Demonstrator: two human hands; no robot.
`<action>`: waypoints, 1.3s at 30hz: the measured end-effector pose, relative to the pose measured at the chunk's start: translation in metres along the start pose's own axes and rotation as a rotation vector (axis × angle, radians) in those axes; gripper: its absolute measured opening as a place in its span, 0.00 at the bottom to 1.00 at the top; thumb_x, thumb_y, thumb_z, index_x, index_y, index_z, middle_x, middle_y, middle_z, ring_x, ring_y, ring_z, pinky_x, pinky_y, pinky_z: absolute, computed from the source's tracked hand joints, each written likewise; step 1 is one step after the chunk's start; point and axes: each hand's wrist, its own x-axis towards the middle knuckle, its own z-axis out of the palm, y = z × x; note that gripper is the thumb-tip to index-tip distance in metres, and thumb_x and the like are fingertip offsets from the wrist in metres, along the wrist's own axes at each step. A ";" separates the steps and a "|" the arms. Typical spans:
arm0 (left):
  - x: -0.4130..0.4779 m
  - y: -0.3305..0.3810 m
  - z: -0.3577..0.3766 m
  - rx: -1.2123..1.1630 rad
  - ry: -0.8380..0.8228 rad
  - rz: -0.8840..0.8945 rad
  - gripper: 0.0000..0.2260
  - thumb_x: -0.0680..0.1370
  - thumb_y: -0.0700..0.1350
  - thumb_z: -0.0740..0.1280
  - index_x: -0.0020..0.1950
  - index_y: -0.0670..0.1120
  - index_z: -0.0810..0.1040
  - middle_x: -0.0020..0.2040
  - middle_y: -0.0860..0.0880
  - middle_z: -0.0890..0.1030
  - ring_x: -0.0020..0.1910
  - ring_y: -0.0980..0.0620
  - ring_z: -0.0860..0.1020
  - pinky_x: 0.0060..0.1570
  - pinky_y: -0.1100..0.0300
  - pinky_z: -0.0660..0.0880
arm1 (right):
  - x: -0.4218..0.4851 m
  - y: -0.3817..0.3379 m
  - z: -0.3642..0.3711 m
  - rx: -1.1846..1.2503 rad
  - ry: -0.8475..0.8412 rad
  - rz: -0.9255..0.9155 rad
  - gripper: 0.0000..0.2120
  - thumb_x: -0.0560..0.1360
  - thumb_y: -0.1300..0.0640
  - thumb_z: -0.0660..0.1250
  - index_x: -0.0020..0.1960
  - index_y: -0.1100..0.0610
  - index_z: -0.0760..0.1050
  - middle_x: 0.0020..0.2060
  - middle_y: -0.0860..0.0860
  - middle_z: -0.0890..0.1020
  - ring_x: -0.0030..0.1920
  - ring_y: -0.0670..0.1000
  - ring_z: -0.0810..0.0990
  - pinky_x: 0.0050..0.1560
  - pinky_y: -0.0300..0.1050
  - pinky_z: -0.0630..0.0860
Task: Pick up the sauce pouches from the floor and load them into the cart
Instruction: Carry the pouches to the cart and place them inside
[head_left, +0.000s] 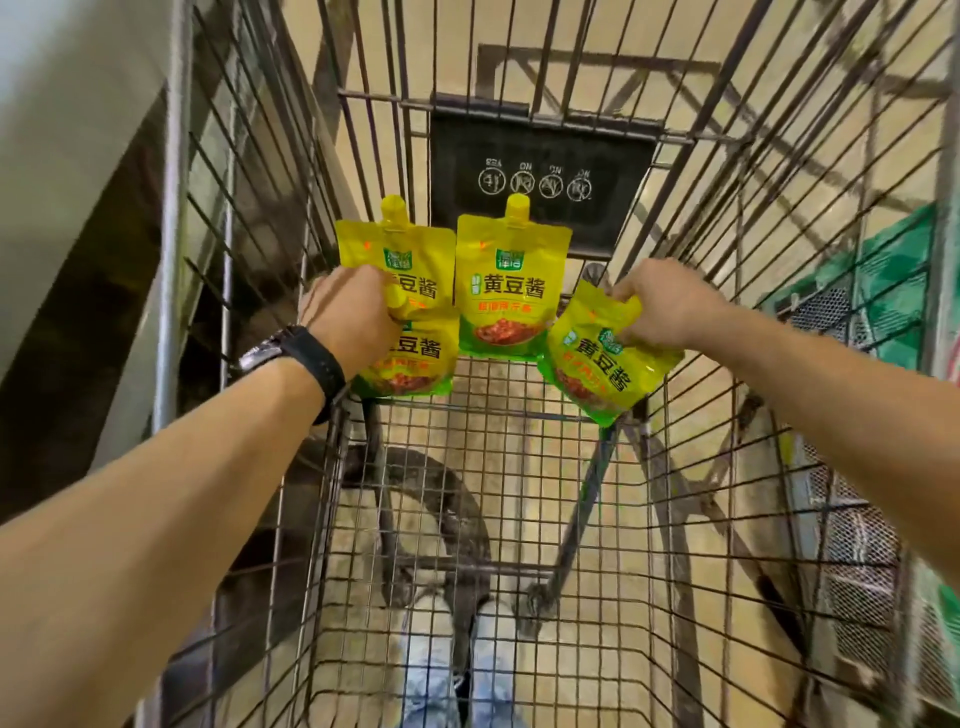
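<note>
Several yellow sauce pouches with green bottoms sit at the far end of the wire cart (519, 467). One pouch (511, 280) leans upright against the black end panel (540, 171). Left of it stands another upright pouch (395, 249), with a lower pouch (410, 358) in front of it. My left hand (353, 317), with a black watch at the wrist, is closed on the top of that lower pouch. At the right, a tilted pouch (602, 364) hangs just above the cart's floor, gripped at its top by my right hand (660, 306).
The cart's wire sides rise on both sides of my arms. Through the mesh floor I see my shoes (457, 623), the cart's frame and the tan floor. A green crate (883, 280) stands outside at the right, a grey wall (78, 156) at the left.
</note>
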 end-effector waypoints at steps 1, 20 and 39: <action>0.001 0.000 -0.001 0.002 0.002 -0.005 0.06 0.76 0.43 0.70 0.51 0.44 0.82 0.49 0.40 0.83 0.48 0.38 0.81 0.44 0.52 0.74 | 0.000 0.001 -0.004 -0.035 0.018 -0.006 0.17 0.69 0.62 0.74 0.58 0.56 0.81 0.51 0.58 0.81 0.56 0.61 0.79 0.54 0.49 0.74; 0.001 -0.003 0.006 0.017 0.095 0.000 0.16 0.74 0.56 0.74 0.60 0.53 0.82 0.55 0.44 0.85 0.54 0.40 0.82 0.50 0.51 0.78 | 0.040 0.013 -0.034 -0.126 0.013 0.041 0.21 0.68 0.52 0.77 0.60 0.52 0.79 0.56 0.59 0.79 0.59 0.61 0.77 0.56 0.51 0.75; 0.000 -0.013 -0.003 0.035 0.108 -0.038 0.21 0.71 0.34 0.68 0.60 0.52 0.82 0.55 0.40 0.82 0.56 0.35 0.79 0.53 0.46 0.77 | 0.029 0.012 -0.012 0.058 0.005 -0.072 0.17 0.70 0.57 0.74 0.58 0.54 0.79 0.57 0.56 0.80 0.58 0.57 0.77 0.51 0.43 0.68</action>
